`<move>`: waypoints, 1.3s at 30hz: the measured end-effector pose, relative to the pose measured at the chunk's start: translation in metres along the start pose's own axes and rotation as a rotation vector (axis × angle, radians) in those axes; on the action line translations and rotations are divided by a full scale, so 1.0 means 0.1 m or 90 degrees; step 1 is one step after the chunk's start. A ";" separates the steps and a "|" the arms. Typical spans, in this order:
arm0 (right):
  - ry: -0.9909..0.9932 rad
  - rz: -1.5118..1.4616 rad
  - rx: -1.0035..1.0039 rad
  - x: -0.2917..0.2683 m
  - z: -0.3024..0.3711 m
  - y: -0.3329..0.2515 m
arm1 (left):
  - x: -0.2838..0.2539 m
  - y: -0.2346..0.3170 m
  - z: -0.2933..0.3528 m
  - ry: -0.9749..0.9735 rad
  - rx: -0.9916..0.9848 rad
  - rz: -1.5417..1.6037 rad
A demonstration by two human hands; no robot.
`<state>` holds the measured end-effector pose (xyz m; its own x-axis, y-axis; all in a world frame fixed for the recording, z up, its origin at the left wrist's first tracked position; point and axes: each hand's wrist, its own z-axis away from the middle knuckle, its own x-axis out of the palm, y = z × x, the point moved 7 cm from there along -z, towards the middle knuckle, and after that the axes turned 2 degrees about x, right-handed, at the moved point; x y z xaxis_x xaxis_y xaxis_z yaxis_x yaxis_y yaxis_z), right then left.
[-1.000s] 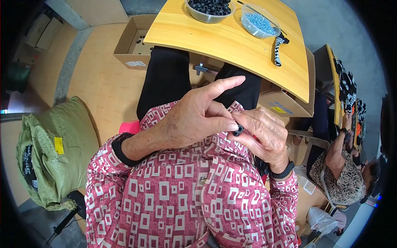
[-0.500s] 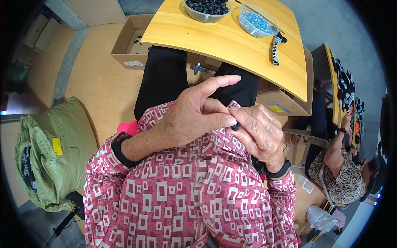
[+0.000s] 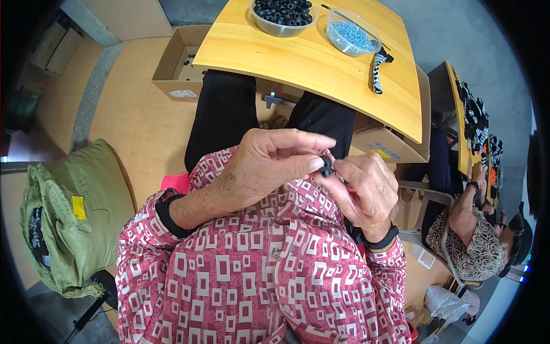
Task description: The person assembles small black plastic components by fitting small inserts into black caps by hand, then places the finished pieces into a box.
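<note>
A small black ring-like piece point(image 3: 326, 167) is held in front of my chest, between the fingertips of both hands. My left hand point(image 3: 266, 163) pinches it with thumb and fingers, its index finger stretched out above. From the other side, my right hand point(image 3: 366, 186) closes thumb and forefinger against the piece. Whether a finer item is between the right fingertips is too small to tell. On the table ahead stands a clear bowl of similar black pieces point(image 3: 283, 16). To its right are a clear tub of pale blue beads point(image 3: 352, 34) and a black-and-white striped fabric strip point(image 3: 377, 73).
The yellow wooden table point(image 3: 309, 63) ends just beyond my knees. An open cardboard box point(image 3: 175, 86) is on the floor at its left, another box point(image 3: 384, 140) under its right side. A stuffed green sack point(image 3: 86, 212) stands at my left. A co-worker point(image 3: 472, 241) sits at right.
My fingertips have drawn slightly apart, so more of the black piece shows. The right hand has tilted and shifted a little right and downward.
</note>
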<state>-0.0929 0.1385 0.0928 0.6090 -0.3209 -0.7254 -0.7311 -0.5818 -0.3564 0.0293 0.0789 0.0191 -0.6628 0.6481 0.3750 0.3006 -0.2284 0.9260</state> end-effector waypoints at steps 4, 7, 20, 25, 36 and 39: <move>0.023 0.008 -0.035 0.01 0.00 -0.03 | -0.02 0.00 0.00 0.028 -0.021 -0.029; -0.028 -0.022 -0.011 0.05 -0.03 0.01 | -0.03 0.06 0.00 0.023 0.025 -0.135; -0.098 0.002 -0.109 0.03 -0.05 -0.08 | -0.05 -0.19 -0.01 0.013 -0.122 0.105; -0.060 -0.045 -0.027 0.02 -0.06 0.03 | -0.05 -0.25 -0.02 0.040 -0.188 0.265; -0.099 0.157 -0.121 0.50 -0.18 -0.32 | -0.06 -0.23 -0.20 0.120 -0.080 0.460; -0.074 0.045 -0.148 0.55 -0.22 -0.37 | -0.08 -0.20 -0.19 0.126 -0.073 0.484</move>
<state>-0.0261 0.1260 0.0793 0.5092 -0.2867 -0.8115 -0.6722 -0.7213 -0.1670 0.0155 0.0645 -0.0012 -0.4167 0.1457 0.8973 0.6547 -0.6368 0.4074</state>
